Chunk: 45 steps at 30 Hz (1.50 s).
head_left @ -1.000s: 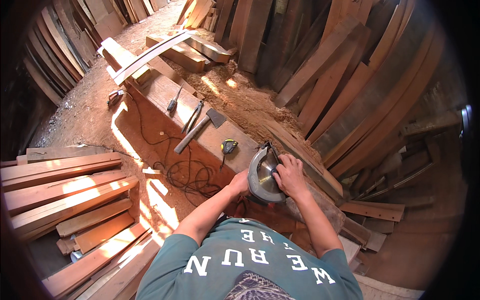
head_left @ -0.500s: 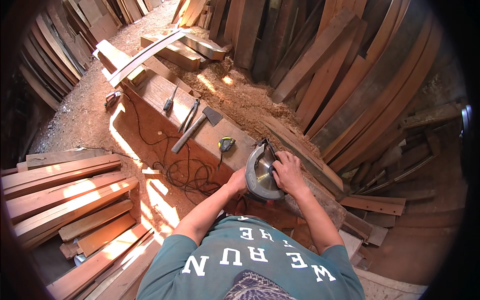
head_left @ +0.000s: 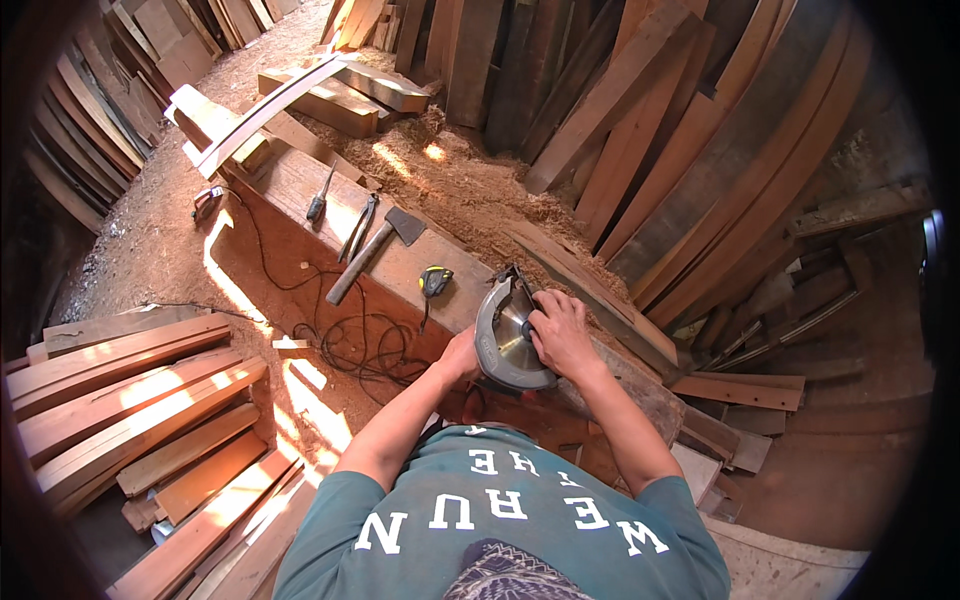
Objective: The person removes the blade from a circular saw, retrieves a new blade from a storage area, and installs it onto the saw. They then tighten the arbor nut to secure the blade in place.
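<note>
A circular saw (head_left: 487, 345) with a grey guard is tipped up at the near end of the plank bench, its round blade (head_left: 512, 347) facing up. My left hand (head_left: 462, 356) grips the saw's left side, with its fingertips hidden behind the guard. Bent over the blade's right side, my right hand (head_left: 563, 338) has its thumb and fingers closed by the hub; any small part between them is hidden. Left of the saw, a black and yellow tape measure (head_left: 434, 281) lies on the bench. Beyond it are a hatchet (head_left: 375, 253), pliers (head_left: 359, 228) and a screwdriver (head_left: 321, 196).
The wooden bench (head_left: 455, 300) runs diagonally away to the far left. A black cord (head_left: 365, 345) lies coiled on the dirt floor beside it. Stacked boards (head_left: 130, 385) stand at my left; tall planks (head_left: 640, 130) lean at the right. Sawdust (head_left: 450, 185) heaps behind the bench.
The whole scene has shifted slightly left in the picture, as the head view turned a little. Both hands stay at the saw, with the right fingers still by the hub.
</note>
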Tool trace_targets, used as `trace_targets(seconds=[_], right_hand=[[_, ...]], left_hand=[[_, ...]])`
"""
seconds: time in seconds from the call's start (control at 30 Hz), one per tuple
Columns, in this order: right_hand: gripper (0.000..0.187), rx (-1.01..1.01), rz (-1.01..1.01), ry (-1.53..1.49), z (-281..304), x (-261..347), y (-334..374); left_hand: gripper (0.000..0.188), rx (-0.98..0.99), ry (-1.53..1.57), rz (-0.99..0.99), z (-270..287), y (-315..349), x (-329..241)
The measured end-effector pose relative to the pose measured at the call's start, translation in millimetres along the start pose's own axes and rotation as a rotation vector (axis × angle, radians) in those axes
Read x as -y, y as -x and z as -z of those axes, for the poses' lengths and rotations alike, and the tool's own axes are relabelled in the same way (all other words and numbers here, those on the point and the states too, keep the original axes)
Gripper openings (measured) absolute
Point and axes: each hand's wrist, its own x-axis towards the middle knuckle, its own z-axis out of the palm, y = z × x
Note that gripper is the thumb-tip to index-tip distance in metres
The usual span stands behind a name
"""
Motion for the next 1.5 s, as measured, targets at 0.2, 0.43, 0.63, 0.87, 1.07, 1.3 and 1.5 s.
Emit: trace_targets(seconds=[0.2, 0.43, 0.63, 0.87, 1.07, 1.3, 1.5], right_hand=[[0.015, -0.017, -0.004, -0.01, -3.1, 1.6, 0.5], [0.013, -0.042, -0.002, 0.01, 3.8, 4.9, -1.3], [0.014, -0.019, -0.005, 0.051, 0.5, 4.5, -0.6], [0.015, 0.021, 0.002, 0.055, -2.9, 2.3, 0.2], [0.015, 0.01, 0.04, 0.067, -9.3, -4.8, 2.1], [0.016, 0.004, 0.067, 0.085, -6.5, -3.1, -1.5], [0.013, -0.027, 0.076, 0.061, -4.5, -7.1, -5.1]], left_hand=[[0.074, 0.01, 0.004, -0.019, 6.3, 2.5, -8.2], [0.059, -0.081, 0.043, -0.047, 7.8, 6.4, -13.1], [0.059, -0.072, 0.025, -0.072, 5.0, 3.7, -8.2], [0.062, -0.043, 0.02, -0.057, 3.9, 4.0, -4.9], [0.067, -0.021, 0.012, -0.026, 6.2, 4.5, -10.6], [0.072, -0.012, -0.011, -0.053, 8.0, 3.6, -7.2], [0.055, -0.139, 0.075, -0.071, 4.5, 3.2, -11.7]])
